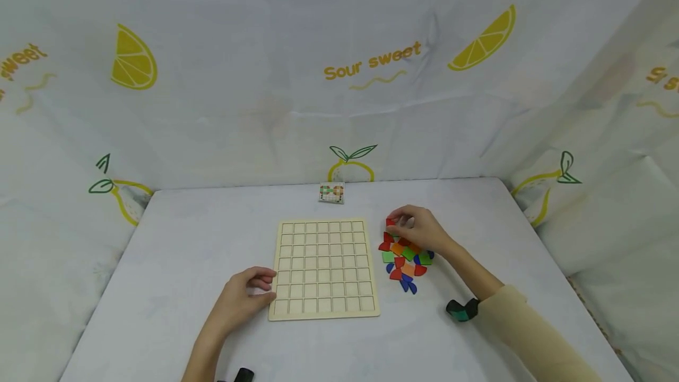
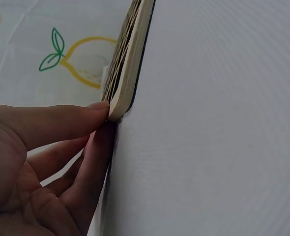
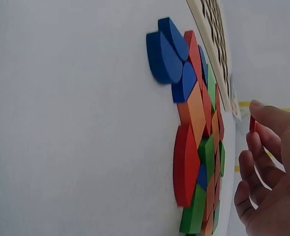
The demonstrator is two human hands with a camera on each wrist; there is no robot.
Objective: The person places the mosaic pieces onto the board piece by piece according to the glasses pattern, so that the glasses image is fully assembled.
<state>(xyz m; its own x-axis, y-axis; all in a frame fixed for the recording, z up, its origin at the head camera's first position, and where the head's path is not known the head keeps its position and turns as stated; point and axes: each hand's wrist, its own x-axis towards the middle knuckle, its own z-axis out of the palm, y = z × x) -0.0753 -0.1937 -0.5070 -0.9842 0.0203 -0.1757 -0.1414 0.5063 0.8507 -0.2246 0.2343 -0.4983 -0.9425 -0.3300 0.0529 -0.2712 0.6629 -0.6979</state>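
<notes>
A pale wooden grid board [image 1: 325,270] with square recesses lies at the middle of the table. My left hand [image 1: 241,299] is at its left side, thumb and fingertips touching the edge apart from each other; the left wrist view shows the thumb [image 2: 61,123] at the board's rim [image 2: 130,64]. Right of the board, my right hand [image 1: 421,230] pinches a small red block [image 3: 252,124] between thumb and fingers. Beneath and in front of that hand lies a cluster of flat blocks, among them a red block [image 3: 187,164], a green block [image 3: 193,209] and blue rounded blocks [image 3: 165,56].
A small printed pattern card [image 1: 331,192] lies near the table's back edge. A dark wrist strap [image 1: 462,310] is at the right forearm. A white cloth [image 1: 239,105] with lemon prints hangs behind the table.
</notes>
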